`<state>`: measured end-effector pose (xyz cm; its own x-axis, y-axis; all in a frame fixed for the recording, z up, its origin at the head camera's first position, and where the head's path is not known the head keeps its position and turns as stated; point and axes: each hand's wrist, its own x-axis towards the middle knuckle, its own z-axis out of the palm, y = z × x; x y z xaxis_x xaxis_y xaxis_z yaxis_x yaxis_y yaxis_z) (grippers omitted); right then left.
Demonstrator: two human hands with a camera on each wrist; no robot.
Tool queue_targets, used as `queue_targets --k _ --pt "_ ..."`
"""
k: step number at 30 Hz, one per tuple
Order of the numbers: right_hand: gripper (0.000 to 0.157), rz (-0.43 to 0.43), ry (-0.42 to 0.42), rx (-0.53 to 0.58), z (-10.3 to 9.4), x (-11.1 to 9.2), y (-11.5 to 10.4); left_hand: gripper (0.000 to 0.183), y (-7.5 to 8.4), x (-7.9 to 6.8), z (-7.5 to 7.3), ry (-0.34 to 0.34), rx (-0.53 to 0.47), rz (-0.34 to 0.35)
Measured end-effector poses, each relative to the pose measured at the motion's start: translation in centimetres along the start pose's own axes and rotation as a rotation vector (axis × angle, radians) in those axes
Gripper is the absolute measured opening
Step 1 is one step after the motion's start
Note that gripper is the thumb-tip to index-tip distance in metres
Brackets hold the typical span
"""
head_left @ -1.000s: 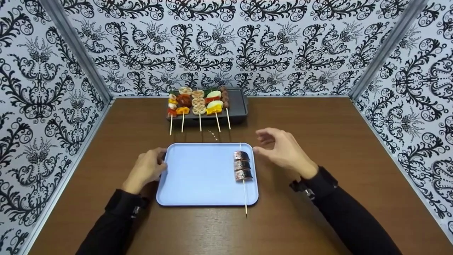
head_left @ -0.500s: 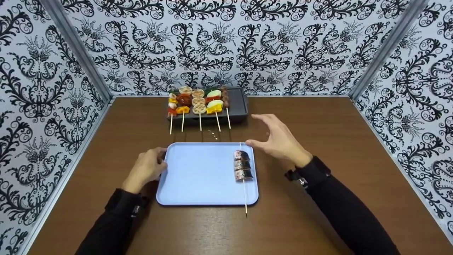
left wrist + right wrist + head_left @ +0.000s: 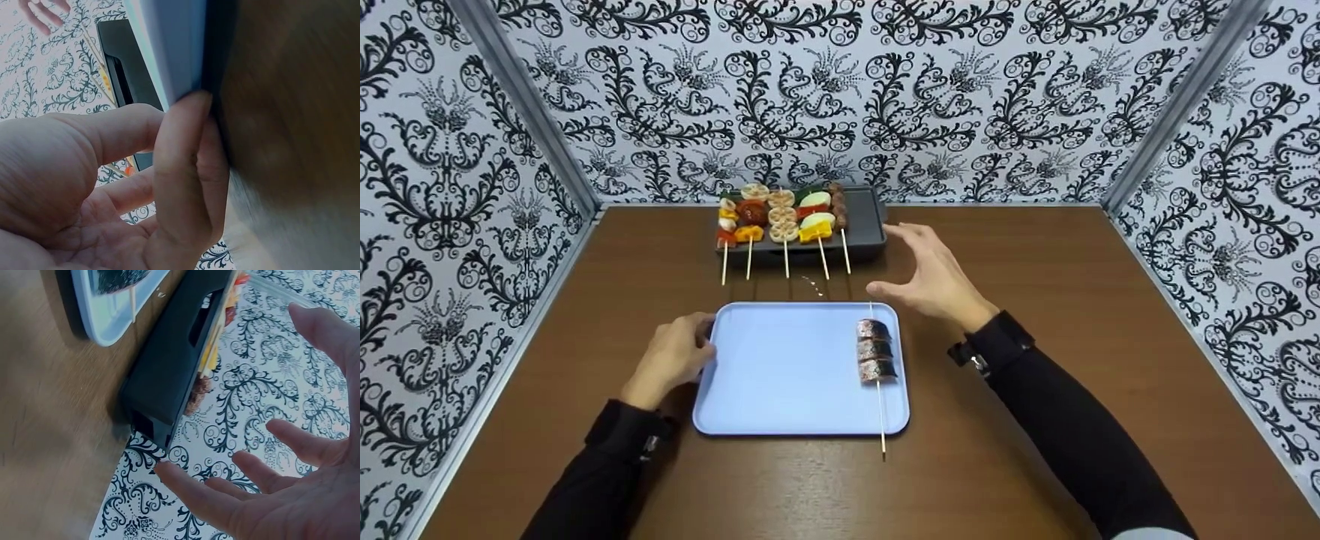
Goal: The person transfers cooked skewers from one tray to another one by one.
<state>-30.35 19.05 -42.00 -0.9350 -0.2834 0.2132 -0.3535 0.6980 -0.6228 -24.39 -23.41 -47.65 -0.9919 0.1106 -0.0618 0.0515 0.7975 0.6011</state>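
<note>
A light blue tray (image 3: 787,371) lies on the wooden table. My left hand (image 3: 675,356) grips its left edge; in the left wrist view the curled fingers (image 3: 180,169) meet the tray's rim (image 3: 180,50). On the tray's right side rests a skewer of three dark-skinned fish pieces (image 3: 876,351), its stick jutting past the front rim. My right hand (image 3: 934,277) is raised beyond the tray's far right corner, thumb and fingers spread, holding nothing. Its fingertips are beside the right end of a dark grill plate (image 3: 868,221), whose side (image 3: 163,365) fills the middle of the right wrist view.
Several skewers lie across the grill plate, sticks toward me: lotus root slices (image 3: 782,216), vegetable pieces (image 3: 814,217) and brown meat balls (image 3: 838,206) among them. Patterned black-and-white walls (image 3: 840,90) enclose the table at the back and sides. A few white specks (image 3: 811,285) show between tray and grill.
My right hand has moved forward and a little left, from beside the tray toward the grill plate's right end, its fingers spreading wider. The left hand, tray and skewers stay where they were.
</note>
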Motion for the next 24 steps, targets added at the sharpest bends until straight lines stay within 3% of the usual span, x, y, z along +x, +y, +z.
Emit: queue_targets --k 18,24 --pt "0.104 -0.055 -0.004 -0.185 2.7 3.6 -0.9 0.057 0.1 -0.1 0.1 -0.006 0.008 -0.022" --pt "0.099 -0.051 0.012 -0.198 4.1 4.7 -1.0 0.057 0.3 0.0 0.2 0.029 0.055 0.012"
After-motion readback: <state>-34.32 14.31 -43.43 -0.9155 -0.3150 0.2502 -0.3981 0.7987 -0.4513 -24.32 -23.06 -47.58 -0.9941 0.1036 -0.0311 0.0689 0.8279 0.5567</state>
